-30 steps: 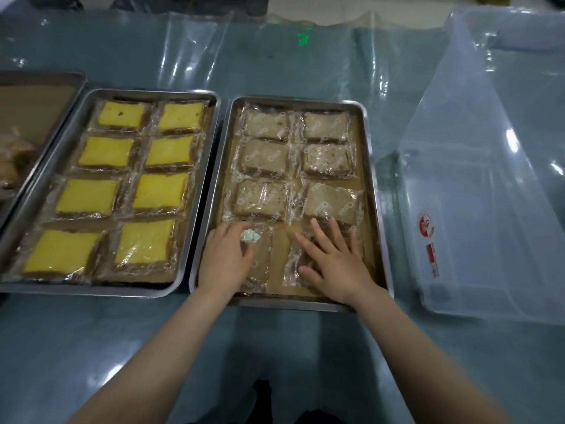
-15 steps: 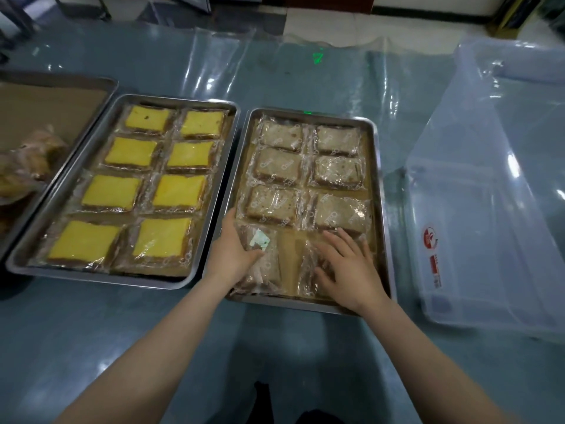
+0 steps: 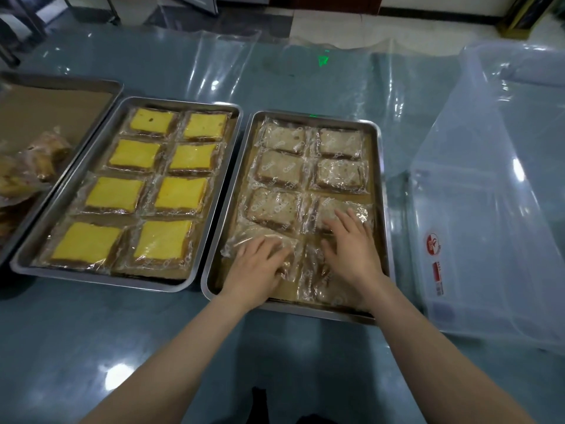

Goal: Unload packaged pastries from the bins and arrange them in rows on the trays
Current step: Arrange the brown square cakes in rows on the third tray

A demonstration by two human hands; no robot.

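A steel tray (image 3: 383,209) in front of me holds brown packaged pastries in two columns. My left hand (image 3: 255,267) lies flat with spread fingers on the near-left packet (image 3: 244,240), which sits tilted at the tray's front. My right hand (image 3: 351,247) presses flat on the near-right packet (image 3: 315,283), its fingertips reaching over the packet (image 3: 360,209) in the row behind. A second steel tray (image 3: 101,166) to the left holds yellow packaged cakes in two full columns.
A clear plastic bin (image 3: 489,209) stands at the right, close to the tray's edge. At the far left a third tray (image 3: 55,99) lined with brown paper carries a heap of bagged pastries (image 3: 27,169). Clear plastic film covers the blue-green table (image 3: 122,332).
The left hand has gone from gripping the near-left packet by its edge to lying flat on it. The right hand has slid slightly forward. The camera has tilted up a little.
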